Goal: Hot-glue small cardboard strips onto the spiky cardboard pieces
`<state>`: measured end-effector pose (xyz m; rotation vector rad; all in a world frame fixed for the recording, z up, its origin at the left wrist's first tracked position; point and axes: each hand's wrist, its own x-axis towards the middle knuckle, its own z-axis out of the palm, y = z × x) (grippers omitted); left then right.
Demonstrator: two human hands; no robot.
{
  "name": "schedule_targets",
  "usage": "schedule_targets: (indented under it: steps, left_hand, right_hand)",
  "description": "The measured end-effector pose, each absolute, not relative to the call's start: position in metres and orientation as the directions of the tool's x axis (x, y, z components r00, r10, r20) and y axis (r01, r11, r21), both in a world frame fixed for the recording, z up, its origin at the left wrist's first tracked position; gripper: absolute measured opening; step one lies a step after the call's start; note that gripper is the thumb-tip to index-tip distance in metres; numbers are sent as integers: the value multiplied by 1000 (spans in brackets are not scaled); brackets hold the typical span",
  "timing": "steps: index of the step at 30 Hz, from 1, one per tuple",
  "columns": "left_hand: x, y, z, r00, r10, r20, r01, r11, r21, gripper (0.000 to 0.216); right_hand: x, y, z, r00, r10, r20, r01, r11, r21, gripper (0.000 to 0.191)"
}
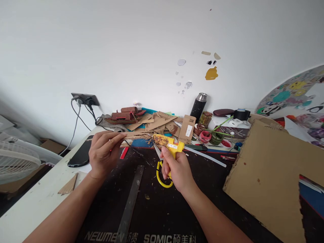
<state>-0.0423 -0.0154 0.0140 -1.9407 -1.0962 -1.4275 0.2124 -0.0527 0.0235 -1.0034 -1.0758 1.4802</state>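
Observation:
My right hand (177, 167) is wrapped round the handle of a yellow hot glue gun (163, 140) with a stained nose pointing left. A translucent glue stick (206, 156) trails out of its back end. My left hand (106, 150) pinches a thin strip of cardboard (138, 135), held level with its far end close to the gun's nozzle. Whether strip and nozzle touch I cannot tell. Beneath the gun lie yellow-handled scissors (164, 184), partly hidden by my right hand. A metal ruler (131, 202) rests on the dark mat between my forearms.
Behind are cardboard scraps (162, 122), a model boat (124, 116), a black flask (198, 106) and paint jars (205, 136). A large cardboard sheet (263, 175) lies right. A phone (80, 155) and a white fan (17, 158) are left, with cords running to a wall socket (86, 99).

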Motion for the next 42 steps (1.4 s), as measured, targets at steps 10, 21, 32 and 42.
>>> schedule_targets:
  steps: [10,21,32,42]
  left_hand:
    - [-43,-16,12,123,301,946,826,-559,71,28]
    - [-45,-14,11,110,307,945,818,-568,89,26]
    - [-42,-15,10,120,358,926,801,-586,123,23]
    - [-42,-14,12,101,382,919,806,-572,149,18]
  right_hand:
    - [213,-52,23,-137,988,-67,-249,-100,-963,68]
    - [213,-51,20,-127,990,-64,-245,-93,-965,66]
    - [214,-52,23,-137,989,-63,-221,-92,-971,64]
    - [214,-52,22,-146,988,-54,-226,-86,-970,62]
